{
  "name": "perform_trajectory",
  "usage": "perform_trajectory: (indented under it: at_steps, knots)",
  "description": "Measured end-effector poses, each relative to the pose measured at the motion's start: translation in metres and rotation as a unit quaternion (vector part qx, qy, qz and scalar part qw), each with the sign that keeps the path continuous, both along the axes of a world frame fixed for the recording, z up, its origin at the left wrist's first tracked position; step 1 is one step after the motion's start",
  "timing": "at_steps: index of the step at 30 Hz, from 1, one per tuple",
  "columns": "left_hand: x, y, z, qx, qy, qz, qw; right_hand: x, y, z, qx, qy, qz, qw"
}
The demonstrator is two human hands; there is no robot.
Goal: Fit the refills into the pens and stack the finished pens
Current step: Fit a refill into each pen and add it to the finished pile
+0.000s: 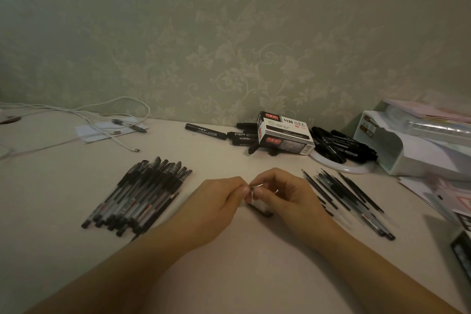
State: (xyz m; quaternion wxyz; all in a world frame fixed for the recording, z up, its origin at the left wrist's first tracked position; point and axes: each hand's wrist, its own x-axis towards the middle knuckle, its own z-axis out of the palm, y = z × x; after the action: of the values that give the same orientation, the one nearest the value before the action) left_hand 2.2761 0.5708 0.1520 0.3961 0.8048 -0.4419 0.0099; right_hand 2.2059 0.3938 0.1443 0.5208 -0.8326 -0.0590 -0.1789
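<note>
**Mid-assembly at the centre of the desk**

While both hands meet over the middle of the desk (63, 186), the layout reads as a simple flow from one side to the other.

Far left: a white cable (102, 120) loops over some paper by the wall, out of the working area.

Left of centre: the stack of finished pens (139, 195), capped, lying parallel and touching, tips toward the person. Probably kept within reach of the left hand so that each done pen can be dropped there.

Centre: left hand (219, 201), knuckles up, fingers curled, thumb and fingertips pinching one end of a small dark part. Right hand (283, 195) mirrors it, fingers curled, pinching the other end; a thin bright tip shows between the two grips. Both wrists rest low on the desk, forearms angled inward, which steadies fine work. A dark pen piece (260, 211) lies on the desk directly under the hands; I cannot tell whether it is a cap or a barrel. Judged step: seating a refill or closing up a pen.

Behind: a marker box (285, 132) atop loose black markers (206, 131), not part of this job.

Right: the refills (341, 194), thin and fanned out with some unfinished pens, beside the right hand for picking. Far right, a white organiser (407, 145).
</note>
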Motion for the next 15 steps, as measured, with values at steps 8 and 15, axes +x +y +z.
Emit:
perform_trajectory:
  at_steps: [8, 15]
  knots:
    - [-0.0025, -0.0036, 0.0018, -0.029, -0.08, 0.003, 0.996, -0.0009, 0.0032, -0.0004, -0.032, -0.027, -0.01, 0.999]
    - [-0.0012, -0.0034, -0.0017, -0.03, -0.084, 0.014, 0.996, 0.001, 0.006, -0.0022, -0.029, -0.023, -0.012, 0.999]
